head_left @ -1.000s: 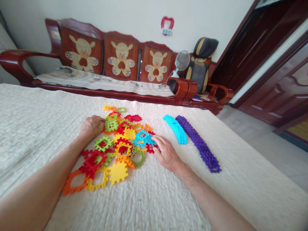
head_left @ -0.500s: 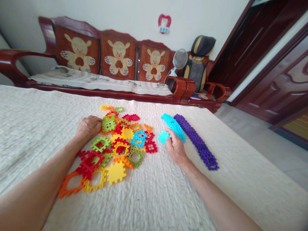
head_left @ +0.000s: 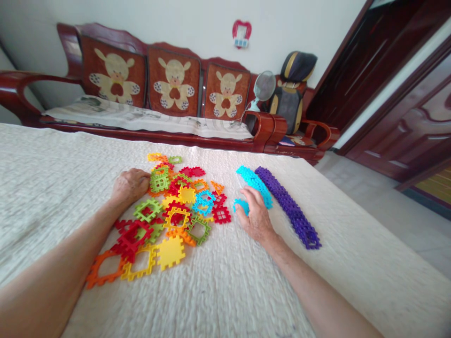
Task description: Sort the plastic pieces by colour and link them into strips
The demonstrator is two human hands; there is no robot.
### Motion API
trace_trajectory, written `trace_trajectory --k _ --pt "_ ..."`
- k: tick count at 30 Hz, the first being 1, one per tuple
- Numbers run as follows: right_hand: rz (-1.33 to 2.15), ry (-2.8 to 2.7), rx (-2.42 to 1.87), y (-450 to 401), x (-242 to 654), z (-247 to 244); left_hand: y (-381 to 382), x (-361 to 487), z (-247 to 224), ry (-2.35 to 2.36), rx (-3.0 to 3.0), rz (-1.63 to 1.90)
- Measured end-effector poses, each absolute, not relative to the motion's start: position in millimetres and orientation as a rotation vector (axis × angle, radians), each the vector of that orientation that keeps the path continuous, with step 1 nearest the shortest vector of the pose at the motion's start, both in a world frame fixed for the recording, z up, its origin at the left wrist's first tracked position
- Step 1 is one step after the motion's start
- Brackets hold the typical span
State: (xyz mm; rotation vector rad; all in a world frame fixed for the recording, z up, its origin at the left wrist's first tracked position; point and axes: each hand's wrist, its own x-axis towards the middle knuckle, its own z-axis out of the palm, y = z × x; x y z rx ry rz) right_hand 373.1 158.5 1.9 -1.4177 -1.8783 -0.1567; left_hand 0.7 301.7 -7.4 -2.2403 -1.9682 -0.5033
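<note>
My right hand (head_left: pixel 256 213) is closed on a light blue square tile (head_left: pixel 241 205) with toothed edges, its thumb in front and its fingers above, partly covering it. Just beyond it lies an overlapping row of light blue tiles (head_left: pixel 262 188). My left hand (head_left: pixel 131 184) rests palm down on the cloth at the left edge of a mixed tile pile, fingers bent against a green window tile (head_left: pixel 159 182); whatever is under its fingertips is hidden. The pile holds a yellow solid tile (head_left: pixel 171 253), an orange frame tile (head_left: pixel 105 268), a red window tile (head_left: pixel 221 215) and blue frame tiles (head_left: pixel 203 203).
A long overlapping row of purple tiles (head_left: pixel 289 206) lies right of the light blue row. A white textured cloth (head_left: pixel 218 291) covers the table. Behind it stand a wooden sofa with bear-patterned cushions (head_left: pixel 174 84), a small fan (head_left: pixel 264 86) and a chair (head_left: pixel 292 105).
My right hand has shifted slightly left over the light blue tile, which is now more covered and darker, its fingers more bunched above it. My left hand has not visibly moved.
</note>
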Motion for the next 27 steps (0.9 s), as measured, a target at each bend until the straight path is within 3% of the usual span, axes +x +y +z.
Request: trace_trajectory --k 6,13,27 --pt "-0.243 -1.980 -1.652 152.8 365.7 -1.1 303.4 0.0 -9.1 -1.969 -2.241 -0.511" --pt "-0.150 -2.001 -1.457 154.6 366.1 -1.3 303.6 -0.1 -9.1 -1.977 -2.228 -0.513" --pt "-0.255 -1.804 -1.551 151.2 372.4 4.5 308.5 -3.3 -13.0 -1.967 -2.244 -0.512"
